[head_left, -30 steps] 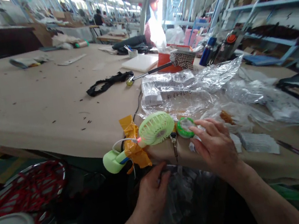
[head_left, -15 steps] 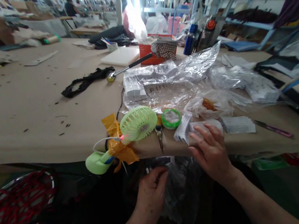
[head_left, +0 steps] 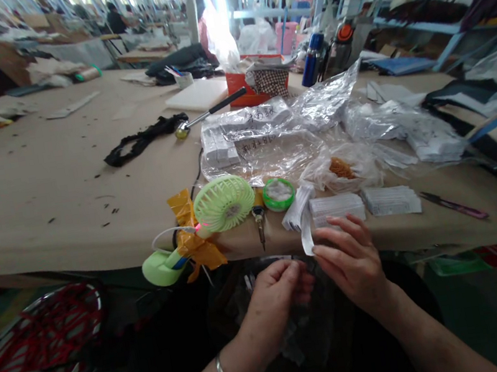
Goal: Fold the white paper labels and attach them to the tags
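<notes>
My right hand pinches the lower end of a white paper label between thumb and forefinger, at the table's front edge. The label hangs down from a fanned bundle of white labels. Just beyond that hand lies a stack of printed labels, with a second stack to its right. My left hand is in front of the edge with its thumb and forefinger pressed together; whatever it may hold is too small to make out. A pen-like tool with a thin metal tip points over the edge.
A green fan is taped at the edge. Near it stand a green round tub and clear plastic bags. Pink-handled tweezers or a cutter lie at right. Further back are a black strip and a red box.
My right hand has come off the label stack and now grips one label, drawn down from the bundle. My left hand has moved right and slightly up, closer to it.
</notes>
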The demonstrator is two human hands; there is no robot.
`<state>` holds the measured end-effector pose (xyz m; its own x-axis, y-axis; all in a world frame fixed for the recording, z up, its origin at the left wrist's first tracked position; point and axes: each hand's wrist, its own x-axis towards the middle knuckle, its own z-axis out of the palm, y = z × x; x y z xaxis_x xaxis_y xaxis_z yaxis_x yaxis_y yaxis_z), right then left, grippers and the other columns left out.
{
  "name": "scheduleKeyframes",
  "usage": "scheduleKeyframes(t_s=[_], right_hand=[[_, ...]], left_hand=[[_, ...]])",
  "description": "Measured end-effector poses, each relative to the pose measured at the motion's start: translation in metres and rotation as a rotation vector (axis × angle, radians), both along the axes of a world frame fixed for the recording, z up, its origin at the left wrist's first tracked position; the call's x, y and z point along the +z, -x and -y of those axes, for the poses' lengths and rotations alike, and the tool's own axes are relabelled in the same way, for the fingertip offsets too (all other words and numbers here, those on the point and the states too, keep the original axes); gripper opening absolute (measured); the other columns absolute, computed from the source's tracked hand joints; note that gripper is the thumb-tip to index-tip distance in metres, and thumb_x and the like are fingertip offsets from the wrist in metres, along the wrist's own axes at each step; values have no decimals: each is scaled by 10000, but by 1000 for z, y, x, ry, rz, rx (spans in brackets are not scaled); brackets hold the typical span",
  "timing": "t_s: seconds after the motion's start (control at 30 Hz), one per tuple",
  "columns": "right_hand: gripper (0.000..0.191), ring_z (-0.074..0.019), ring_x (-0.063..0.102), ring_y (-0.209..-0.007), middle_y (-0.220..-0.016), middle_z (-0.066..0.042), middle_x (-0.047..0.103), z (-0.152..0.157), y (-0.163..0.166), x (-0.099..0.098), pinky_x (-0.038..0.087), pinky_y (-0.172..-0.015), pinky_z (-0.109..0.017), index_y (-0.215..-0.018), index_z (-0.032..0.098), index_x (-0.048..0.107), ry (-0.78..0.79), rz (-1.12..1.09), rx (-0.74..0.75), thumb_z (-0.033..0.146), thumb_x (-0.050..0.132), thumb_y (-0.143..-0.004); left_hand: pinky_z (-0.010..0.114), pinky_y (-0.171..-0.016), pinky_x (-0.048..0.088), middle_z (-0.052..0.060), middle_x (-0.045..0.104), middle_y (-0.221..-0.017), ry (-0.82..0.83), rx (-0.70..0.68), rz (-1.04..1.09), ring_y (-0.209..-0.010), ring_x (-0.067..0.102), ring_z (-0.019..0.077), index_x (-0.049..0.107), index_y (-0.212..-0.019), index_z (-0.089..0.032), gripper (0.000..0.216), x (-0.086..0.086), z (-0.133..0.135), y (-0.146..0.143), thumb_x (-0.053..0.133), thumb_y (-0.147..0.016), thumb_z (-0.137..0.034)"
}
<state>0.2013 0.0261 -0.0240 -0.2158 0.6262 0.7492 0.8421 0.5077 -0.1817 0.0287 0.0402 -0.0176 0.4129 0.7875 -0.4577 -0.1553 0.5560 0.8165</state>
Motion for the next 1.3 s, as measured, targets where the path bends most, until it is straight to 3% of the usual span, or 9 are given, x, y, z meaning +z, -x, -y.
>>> scheduleKeyframes(t_s=[0.1,0.23,0.4,0.47,0.57,0.8,0.93,1.07,1.3], right_hand=[[89,-240,539,-1135,-1026,-43,692,20,4,0,384,-1021,-501,-861,214,653,43,0,117,156,587,-853],[133,-219,554,-1107,-1007,-29,697,31,-1,1,411,-1016,-458,-877,214,651,88,25,165,121,558,-860],[282,-260,553,-1060,-1030,-103,669,10,-28,-1,475,-918,-441,-1126,149,612,133,112,-132,178,599,-846],[273,-282,558,-1038,-1028,-119,666,2,-36,-5,475,-890,-447,-1112,129,629,159,187,-256,194,596,-849],[199,-257,586,-1004,-1000,-93,688,-4,-41,-13,467,-893,-416,-1036,152,666,115,202,-277,167,584,-855],[130,-215,637,-956,-915,-62,714,0,-47,-16,494,-870,-390,-908,196,684,40,-47,-157,132,596,-837],[172,-219,617,-1049,-947,-54,697,13,-34,-5,515,-877,-406,-911,227,683,107,-228,75,119,565,-848],[146,-205,614,-1047,-905,-36,705,23,-16,0,506,-898,-408,-878,226,685,170,-133,324,146,565,-859],[111,-204,612,-1034,-881,-34,708,26,-11,-7,515,-883,-391,-827,207,671,199,-84,350,150,582,-858]], left_hand=[[253,-603,485,65,659,-758,216,8,312,-628,602,132,641,-885,-111,317,6,-4,-15,593,-823,-418],[187,-503,447,35,626,-660,264,69,294,-532,566,90,621,-804,-86,116,10,-11,-28,632,-798,-201],[244,-530,499,61,647,-652,274,31,130,-531,607,129,610,-873,-95,103,14,-10,-32,558,-846,-181],[240,-530,498,66,652,-656,272,24,80,-523,606,126,607,-891,-92,114,13,-9,-32,561,-847,-187],[233,-521,494,65,651,-655,265,-2,47,-505,599,117,603,-904,-89,126,9,-7,-31,551,-854,-192],[262,-532,508,76,649,-635,344,-133,92,-498,611,139,599,-904,-88,161,14,-10,-29,495,-873,-206],[307,-577,533,115,665,-691,414,-251,217,-559,640,168,630,-882,-58,212,15,-13,-27,478,-865,-205],[304,-557,533,90,660,-701,393,-240,375,-559,629,161,652,-854,-60,179,8,-13,-26,503,-831,-156],[252,-558,503,83,667,-722,402,-231,458,-562,618,135,666,-863,-65,171,3,-9,-24,569,-827,-202]])
